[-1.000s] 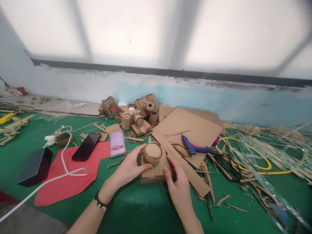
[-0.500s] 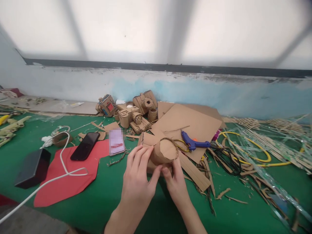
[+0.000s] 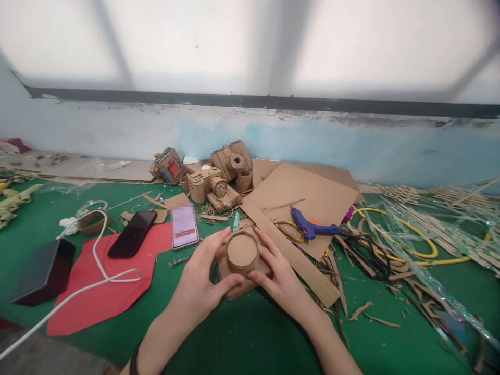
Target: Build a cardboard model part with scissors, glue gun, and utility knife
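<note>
- Head view: one cardboard box [image 3: 222, 263], taken as landmark, topped by a round cardboard drum [image 3: 241, 250], disc facing up; low over the green table [image 3: 273, 344], full contact beneath not visible.
- Left hand [image 3: 201, 268] and right hand [image 3: 283, 276]: apart, clamped on the box and its drum from either side, thumbs in front; far fingertips partly hidden.
- Step in hand, as judged: steadying and lining up the drum on the box.
- Next move, as judged: calls for even pressure from both sides, the drum kept centred; the thin walls could crease under a hard squeeze.
- Right of the box and beyond: blue glue gun [image 3: 312, 229].
- Left of the box and beyond: lit phone [image 3: 185, 229].
- Beyond the box: cardboard camera models [image 3: 205, 182].
- Changed since half a second ago: box turned and lower, drum less tilted; left hand shifted from the near face to the left side, thumbs farther apart.
</note>
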`<state>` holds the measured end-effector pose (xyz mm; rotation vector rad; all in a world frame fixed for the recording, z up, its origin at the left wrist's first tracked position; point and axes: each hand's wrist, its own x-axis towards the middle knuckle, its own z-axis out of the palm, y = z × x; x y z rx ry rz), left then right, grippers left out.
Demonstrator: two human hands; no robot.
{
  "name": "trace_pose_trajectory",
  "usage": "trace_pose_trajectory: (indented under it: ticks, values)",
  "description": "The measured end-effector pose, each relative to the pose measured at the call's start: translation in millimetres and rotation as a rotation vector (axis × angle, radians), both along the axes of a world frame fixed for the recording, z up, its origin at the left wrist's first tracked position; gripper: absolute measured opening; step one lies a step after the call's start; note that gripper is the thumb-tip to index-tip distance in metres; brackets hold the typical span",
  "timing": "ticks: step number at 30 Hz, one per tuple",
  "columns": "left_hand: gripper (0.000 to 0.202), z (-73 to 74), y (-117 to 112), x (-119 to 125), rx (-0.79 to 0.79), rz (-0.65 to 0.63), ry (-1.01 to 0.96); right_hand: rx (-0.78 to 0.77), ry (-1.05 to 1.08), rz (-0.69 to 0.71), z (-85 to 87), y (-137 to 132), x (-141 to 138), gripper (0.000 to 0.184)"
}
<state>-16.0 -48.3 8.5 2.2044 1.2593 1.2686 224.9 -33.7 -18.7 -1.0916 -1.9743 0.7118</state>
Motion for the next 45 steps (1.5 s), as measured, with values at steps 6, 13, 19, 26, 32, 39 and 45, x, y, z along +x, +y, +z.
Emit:
trace_pose_trajectory:
  ticks: [6,13,19,26,32,39,45]
  values:
    - [0.045,3.4,5.6,1.9,0.048,-0.133,0.015,0.17,-0.222,-0.183,-2.8,-2.9,32.6,0.056]
    - [0.039,0.1,8.7,12.5,-0.045,-0.106,-0.051,0.42,-0.606,-0.653,1.6,3.3,122.2,0.047]
    - [0.048,5.9,9.4,23.6,-0.149,-0.097,-0.187,0.53,-0.962,-0.63,17.2,30.3,145.6,0.041]
    - [0.052,15.1,14.0,34.1,-0.28,-0.109,-0.314,0.531,-0.793,-0.599,21.7,32.5,127.1,0.039]
    - [0.065,9.8,20.2,39.3,-0.291,-0.122,-0.364,0.52,-0.499,-0.527,21.5,10.4,89.9,0.035]
    - [0.085,-3.1,19.8,38.4,-0.266,-0.133,-0.335,0.307,-0.106,-0.073,56.2,-12.7,5.5,0.048]
    - [0.089,-13.4,18.5,35.1,-0.255,-0.036,-0.083,0.375,-0.246,-0.046,58.7,7.4,-33.4,0.077]
